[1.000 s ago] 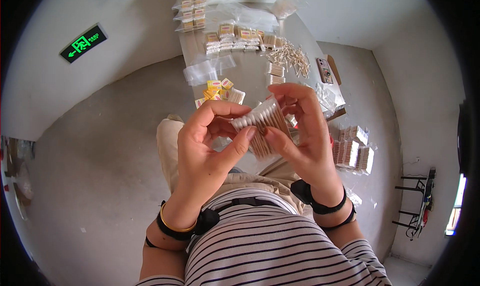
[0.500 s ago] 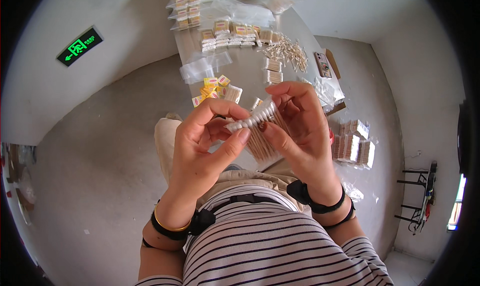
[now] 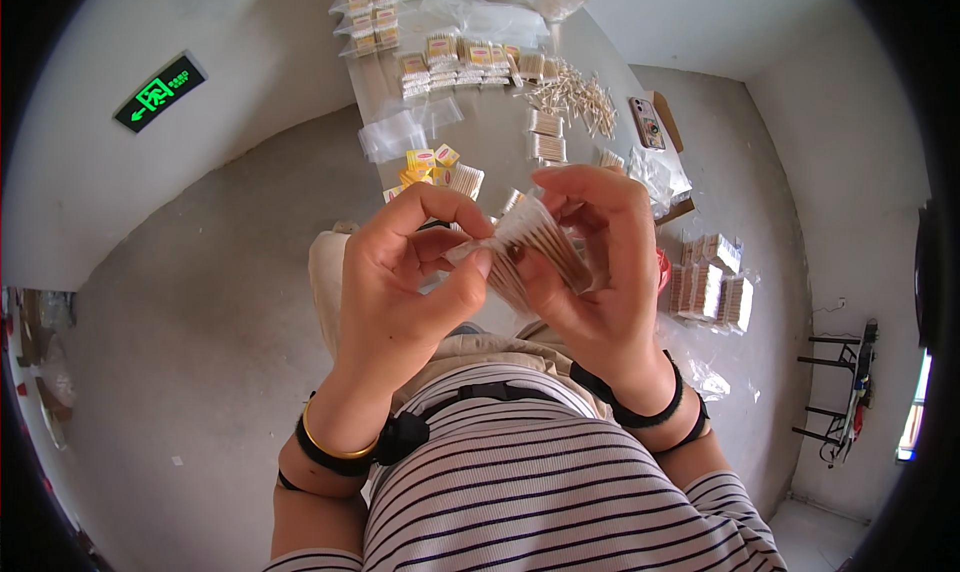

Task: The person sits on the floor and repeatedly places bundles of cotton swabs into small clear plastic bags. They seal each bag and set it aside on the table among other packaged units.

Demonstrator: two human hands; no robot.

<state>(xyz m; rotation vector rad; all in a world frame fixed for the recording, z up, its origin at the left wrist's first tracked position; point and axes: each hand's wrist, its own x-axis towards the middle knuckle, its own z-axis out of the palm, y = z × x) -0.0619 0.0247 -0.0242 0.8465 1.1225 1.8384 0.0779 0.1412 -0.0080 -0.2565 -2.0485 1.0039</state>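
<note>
A clear plastic bag of cotton swabs (image 3: pixel 540 242) is held up between my two hands, in front of my waist. My left hand (image 3: pixel 415 257) pinches the bag's left edge between thumb and forefinger. On the other side, my right hand (image 3: pixel 600 257) grips the bag, its thumb on the near face and its fingers behind. The swab sticks inside lean across the bag, and the plastic at its top looks crumpled. Beyond my hands, small yellow cards (image 3: pixel 425 167) lie on the grey table (image 3: pixel 490 137) beside a loose bundle of swabs (image 3: pixel 466 180).
Packed swab bags (image 3: pixel 455 62) stand in rows at the table's far side, near a heap of loose swabs (image 3: pixel 580 97). Flat clear bags (image 3: pixel 392 137) lie to the left. A phone (image 3: pixel 646 122) rests at the right edge. Stacked swab packs (image 3: pixel 710 287) sit lower right.
The bag has turned and tilted between my hands, so the sticks now face me more and the row of white tips shows less. Both hands keep their grip.
</note>
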